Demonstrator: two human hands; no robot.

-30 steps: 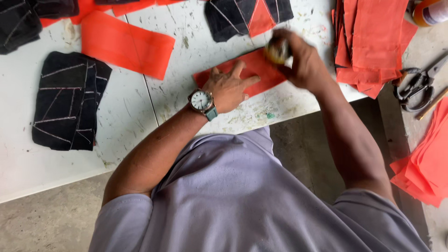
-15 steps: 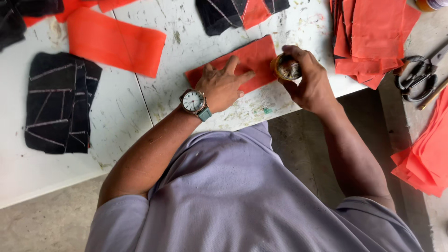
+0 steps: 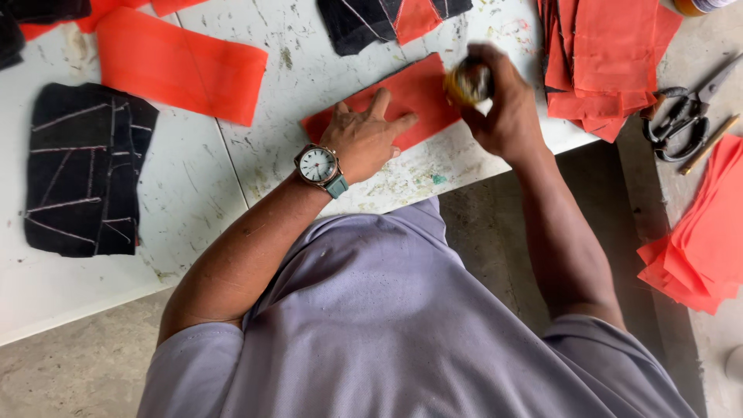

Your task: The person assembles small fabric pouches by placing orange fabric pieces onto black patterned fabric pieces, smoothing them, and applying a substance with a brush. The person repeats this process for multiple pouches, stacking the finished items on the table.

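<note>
Left hand (image 3: 370, 136) is lying flat, fingers spread, pinning the red fabric strip (image 3: 402, 97) at 12 o'clock on the white table (image 3: 193, 193) while the right hand (image 3: 503, 104) is gripping a small blurry round tin (image 3: 467, 80) at the strip's 3 o'clock end.

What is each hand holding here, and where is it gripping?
The right hand grips a small round, blurred object around its side. The left hand holds nothing; it presses flat on the red fabric piece.
</note>
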